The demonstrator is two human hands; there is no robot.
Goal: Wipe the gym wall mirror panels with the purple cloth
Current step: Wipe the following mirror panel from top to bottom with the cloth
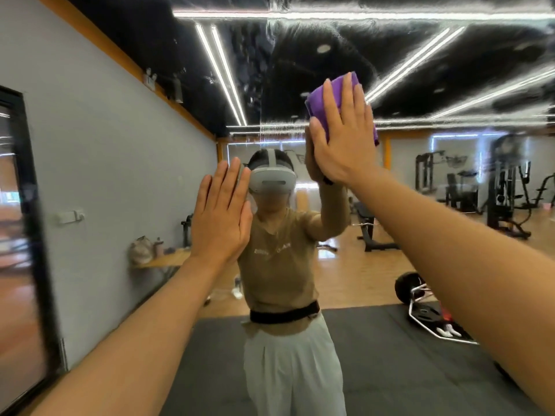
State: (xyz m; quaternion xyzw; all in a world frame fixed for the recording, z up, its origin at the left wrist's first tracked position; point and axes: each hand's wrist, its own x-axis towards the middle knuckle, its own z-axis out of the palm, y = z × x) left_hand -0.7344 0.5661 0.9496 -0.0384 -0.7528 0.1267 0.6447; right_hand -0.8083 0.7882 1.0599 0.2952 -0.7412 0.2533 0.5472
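The wall mirror panel (pixel 450 265) fills nearly the whole view and reflects me and the gym behind. My right hand (pixel 345 130) lies flat with fingers up, pressing the folded purple cloth (pixel 318 100) against the glass high up, right of centre. The cloth shows above and left of my fingers and a bit at the right edge of my palm. My left hand (pixel 222 211) rests flat and bare on the mirror, lower and to the left, fingers together and pointing up.
A black-framed glass door (pixel 27 235) stands at the far left beside the grey wall (pixel 105 145). In the reflection are a dark floor mat, a barbell, weight machines, a bench and a small table with a bag.
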